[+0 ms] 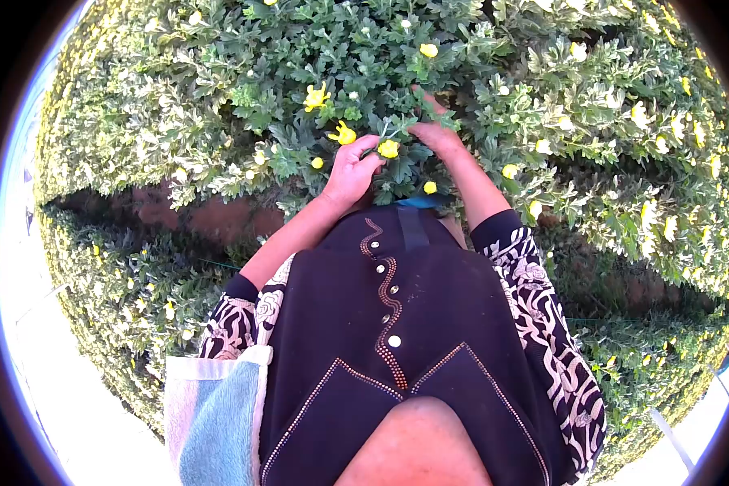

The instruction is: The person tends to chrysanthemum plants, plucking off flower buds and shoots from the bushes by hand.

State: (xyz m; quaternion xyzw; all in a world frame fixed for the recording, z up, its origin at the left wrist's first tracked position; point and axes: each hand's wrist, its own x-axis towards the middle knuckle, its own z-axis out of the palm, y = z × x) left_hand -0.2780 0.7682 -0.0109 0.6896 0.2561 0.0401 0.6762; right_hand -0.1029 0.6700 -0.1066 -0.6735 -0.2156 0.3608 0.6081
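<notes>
Holding yellow flower (389, 149) — left hand (355, 170); right hand (440, 139) among leaves (393, 97).

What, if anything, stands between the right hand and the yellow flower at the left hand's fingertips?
Only green leaves show between the right hand and that yellow flower, itself uncovered. The left hand lies beyond it.

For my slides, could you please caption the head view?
Left hand and right hand among leafy plants with yellow flowers.

Small bright yellow flower (389, 149), open, amid green leaves (287, 162).
</notes>
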